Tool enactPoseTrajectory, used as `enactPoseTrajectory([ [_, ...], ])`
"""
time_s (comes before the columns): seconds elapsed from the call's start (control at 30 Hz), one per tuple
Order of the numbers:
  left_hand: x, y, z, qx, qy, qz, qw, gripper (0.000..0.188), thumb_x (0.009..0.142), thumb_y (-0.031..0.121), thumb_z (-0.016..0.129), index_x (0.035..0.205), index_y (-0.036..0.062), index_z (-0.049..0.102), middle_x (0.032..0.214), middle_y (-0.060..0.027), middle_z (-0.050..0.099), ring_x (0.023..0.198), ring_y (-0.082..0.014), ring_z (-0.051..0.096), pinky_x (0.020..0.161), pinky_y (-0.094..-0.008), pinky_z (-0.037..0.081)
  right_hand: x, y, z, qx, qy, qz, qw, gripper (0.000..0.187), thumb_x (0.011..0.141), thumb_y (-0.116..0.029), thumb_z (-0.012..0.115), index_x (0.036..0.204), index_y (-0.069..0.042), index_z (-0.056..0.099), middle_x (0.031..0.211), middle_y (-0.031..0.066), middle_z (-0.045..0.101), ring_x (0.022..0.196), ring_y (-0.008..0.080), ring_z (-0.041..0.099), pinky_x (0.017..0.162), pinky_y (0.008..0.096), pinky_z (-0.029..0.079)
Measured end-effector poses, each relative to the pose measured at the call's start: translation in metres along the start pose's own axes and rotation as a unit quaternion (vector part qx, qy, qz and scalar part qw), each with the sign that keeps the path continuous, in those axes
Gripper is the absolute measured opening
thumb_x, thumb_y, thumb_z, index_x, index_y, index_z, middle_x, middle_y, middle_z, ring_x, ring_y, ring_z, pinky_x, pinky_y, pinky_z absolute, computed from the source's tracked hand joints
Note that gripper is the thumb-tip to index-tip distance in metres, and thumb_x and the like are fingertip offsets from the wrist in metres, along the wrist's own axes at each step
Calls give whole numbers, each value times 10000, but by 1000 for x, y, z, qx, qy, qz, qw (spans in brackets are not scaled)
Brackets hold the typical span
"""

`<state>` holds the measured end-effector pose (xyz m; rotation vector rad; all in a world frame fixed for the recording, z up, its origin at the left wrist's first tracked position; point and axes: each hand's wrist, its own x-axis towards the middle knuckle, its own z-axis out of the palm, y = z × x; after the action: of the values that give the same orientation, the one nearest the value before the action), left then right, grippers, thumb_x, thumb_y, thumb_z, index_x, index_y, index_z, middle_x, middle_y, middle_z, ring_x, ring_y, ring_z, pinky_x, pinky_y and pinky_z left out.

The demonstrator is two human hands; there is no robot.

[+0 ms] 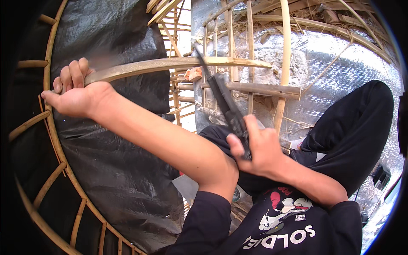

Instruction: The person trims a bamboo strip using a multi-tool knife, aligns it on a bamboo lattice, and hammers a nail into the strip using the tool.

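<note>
A pale, slightly curved bamboo strip runs across the upper middle. My left hand, at the far left, has its fingers curled around one end. The strip's other end reaches over a wooden frame and a grey block. In the middle, my right hand is closed around the black handle of a knife. Its thin dark blade points up and leftward, crossing in front of the strip. Motion blurs it slightly, and whether it touches the strip I cannot tell. My bent leg in dark trousers is on the right.
A curved frame of bamboo rungs stands at the left beside black plastic sheeting. Under the strip's far end are a grey block and wooden crosspieces. Shavings and sticks lie at the top right, on silvery sheeting. A black device lies right.
</note>
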<state>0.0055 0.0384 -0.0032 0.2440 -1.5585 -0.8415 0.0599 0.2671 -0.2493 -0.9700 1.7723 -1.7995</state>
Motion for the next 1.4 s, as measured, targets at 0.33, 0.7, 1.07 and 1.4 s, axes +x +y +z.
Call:
enactPoseTrajectory([
  [0.33, 13, -15, -21, -100, -115, -28, 988, 467, 1054, 518, 335, 745, 168, 327, 551, 25, 229, 452, -106, 157, 492, -268, 219, 20, 9, -8, 111, 27, 94, 989, 214, 1002, -200, 589, 1010, 2, 519, 559, 121, 527, 465, 254, 539, 479, 393, 397],
  [0.7, -9, -4, -27, -100, -34, -26, 994, 455, 1056, 509, 366, 748, 176, 324, 565, 35, 210, 465, -108, 154, 489, -265, 209, -11, -32, -16, 206, -5, 148, 967, 340, 983, -304, 632, 988, 7, 495, 596, 74, 540, 518, 152, 506, 504, 358, 412],
  [1.07, -19, 4, -32, -105, -25, -40, 993, 504, 1035, 544, 345, 683, 184, 321, 532, 45, 223, 441, -94, 147, 464, -251, 164, -38, -11, -16, -8, -51, 85, 995, 539, 905, -374, 682, 1064, 84, 447, 546, 209, 573, 504, 422, 616, 478, 496, 473],
  [1.4, -17, 5, -36, -102, -21, -24, 994, 500, 1031, 550, 340, 687, 188, 322, 518, 40, 228, 429, -91, 149, 458, -250, 140, -50, -13, -5, -49, -71, 20, 996, 539, 927, -403, 614, 1055, 97, 457, 497, 183, 555, 431, 390, 588, 443, 469, 466],
])
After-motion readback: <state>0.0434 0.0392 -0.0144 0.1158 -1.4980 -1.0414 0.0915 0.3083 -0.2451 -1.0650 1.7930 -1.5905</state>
